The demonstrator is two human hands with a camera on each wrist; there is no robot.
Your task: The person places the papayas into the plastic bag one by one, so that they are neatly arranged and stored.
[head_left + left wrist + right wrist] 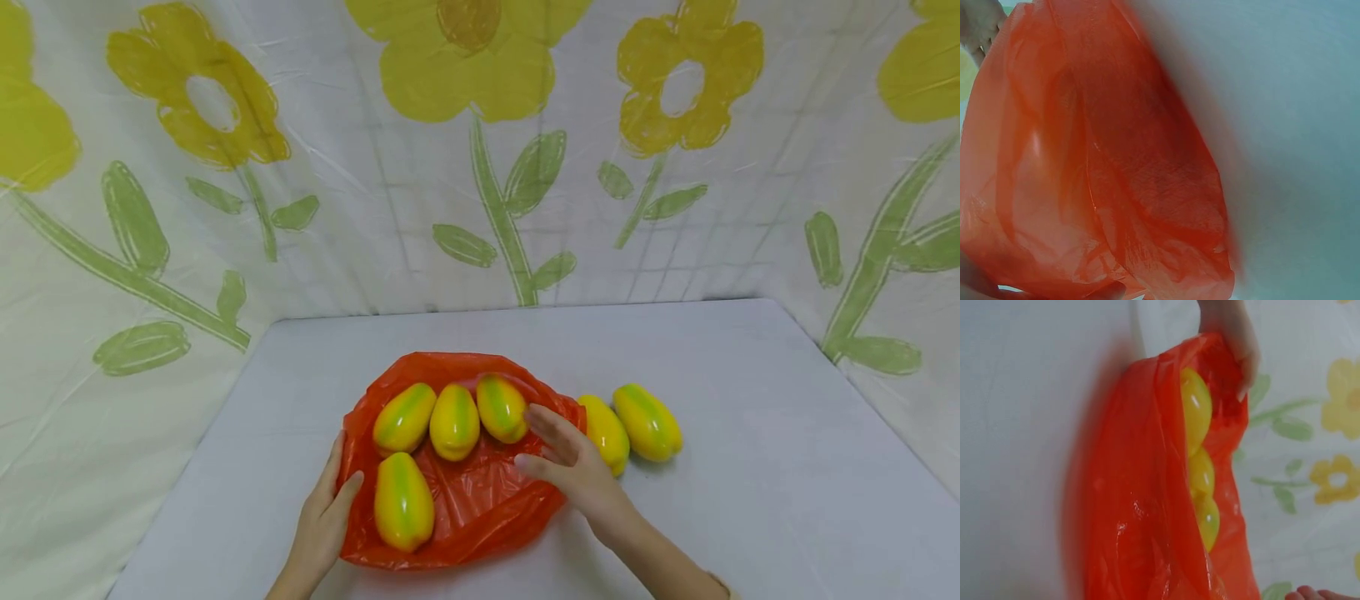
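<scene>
A red plastic bag (480,492) lies spread on the table with its mouth open upward. Four glossy yellow papayas with green streaks are in it: a row along the back, ending in the right one (502,408), and one lower left (403,502). The left hand (321,517) grips the bag's left rim, thumb on the inner side; in the right wrist view that hand (1235,344) shows at the bag's far end. Over the bag's right side is the right hand (573,471), fingers apart and holding nothing, fingertips close to the right papaya of the row.
Two more papayas lie on the table right of the bag: one (609,433) partly behind the bag's edge and the right hand, the other (648,422) beside it. The pale table (765,467) backs onto a white curtain (360,250) with painted yellow flowers.
</scene>
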